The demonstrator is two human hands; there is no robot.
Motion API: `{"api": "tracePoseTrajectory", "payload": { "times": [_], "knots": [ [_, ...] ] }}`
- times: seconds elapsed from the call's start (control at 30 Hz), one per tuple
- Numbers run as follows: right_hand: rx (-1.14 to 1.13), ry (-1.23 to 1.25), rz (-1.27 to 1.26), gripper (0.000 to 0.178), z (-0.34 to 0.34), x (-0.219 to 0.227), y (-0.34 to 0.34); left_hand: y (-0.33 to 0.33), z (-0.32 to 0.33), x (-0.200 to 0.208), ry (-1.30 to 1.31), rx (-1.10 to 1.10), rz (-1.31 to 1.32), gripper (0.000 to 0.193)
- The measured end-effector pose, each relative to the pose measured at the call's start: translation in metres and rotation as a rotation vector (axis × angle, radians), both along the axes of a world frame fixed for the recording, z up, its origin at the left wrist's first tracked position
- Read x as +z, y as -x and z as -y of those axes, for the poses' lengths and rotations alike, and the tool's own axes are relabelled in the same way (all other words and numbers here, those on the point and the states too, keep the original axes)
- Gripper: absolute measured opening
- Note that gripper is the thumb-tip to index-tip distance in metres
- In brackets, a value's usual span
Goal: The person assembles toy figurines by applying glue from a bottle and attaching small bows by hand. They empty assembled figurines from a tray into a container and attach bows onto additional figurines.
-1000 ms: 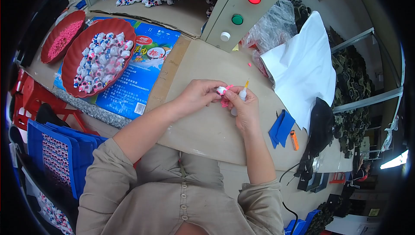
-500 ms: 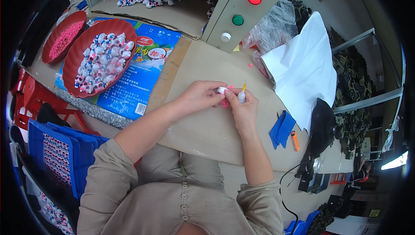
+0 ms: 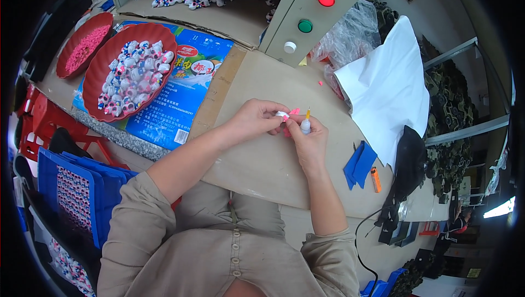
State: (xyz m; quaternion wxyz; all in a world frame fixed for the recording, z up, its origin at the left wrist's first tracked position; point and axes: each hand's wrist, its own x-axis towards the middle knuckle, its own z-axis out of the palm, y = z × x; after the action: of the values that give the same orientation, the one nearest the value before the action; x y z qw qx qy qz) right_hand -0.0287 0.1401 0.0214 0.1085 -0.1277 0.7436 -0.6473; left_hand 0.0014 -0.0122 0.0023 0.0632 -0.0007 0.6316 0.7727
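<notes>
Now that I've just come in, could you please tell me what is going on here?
The person's left-hand grip pinches a small white figurine, while the right-hand grip holds a yellow-tipped bottle close by. Pink pieces show between figurine and bottle. Off to the left, a red scalloped bowl holds many small figurines.

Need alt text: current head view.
A person's left hand holds a small white piece while the right hand, beside it, holds a yellow-tipped bottle over a tan table. At left, a small red bowl holds pink bits and a larger red bowl holds white figures; a white sheet lies at right.
</notes>
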Motion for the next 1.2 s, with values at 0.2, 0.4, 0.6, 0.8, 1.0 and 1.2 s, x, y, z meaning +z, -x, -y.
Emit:
{"api": "tracePoseTrajectory", "payload": {
  "times": [0.2, 0.4, 0.6, 0.8, 1.0, 1.2],
  "knots": [
    [-0.038, 0.212, 0.088, 0.019, -0.01, 0.014, 0.009, -0.008, 0.016, 0.02, 0.036, 0.233, -0.042, 0.027],
    [0.004, 0.396, 0.241, 0.02, -0.021, 0.015, 0.015, -0.052, 0.106, 0.057, 1.178, 1.207, -0.457, 0.02],
    [-0.143, 0.416, 0.138, 0.018, -0.031, 0.02, 0.029, -0.076, 0.137, 0.042, 1.722, 1.271, -0.442, 0.021],
    [-0.246, 0.415, 0.096, 0.018, -0.048, 0.008, 0.048, -0.015, 0.004, 0.025, 0.474, 0.511, -0.283, 0.026],
    [-0.306, 0.335, 0.202, 0.016, -0.042, -0.004, 0.052, 0.04, -0.062, -0.022, 0.664, 0.478, -0.369, 0.033],
    [-0.321, 0.375, 0.198, 0.016, -0.051, 0.001, 0.053, 0.042, -0.096, -0.021, 0.504, 0.319, -0.428, 0.025]
  ]
}}
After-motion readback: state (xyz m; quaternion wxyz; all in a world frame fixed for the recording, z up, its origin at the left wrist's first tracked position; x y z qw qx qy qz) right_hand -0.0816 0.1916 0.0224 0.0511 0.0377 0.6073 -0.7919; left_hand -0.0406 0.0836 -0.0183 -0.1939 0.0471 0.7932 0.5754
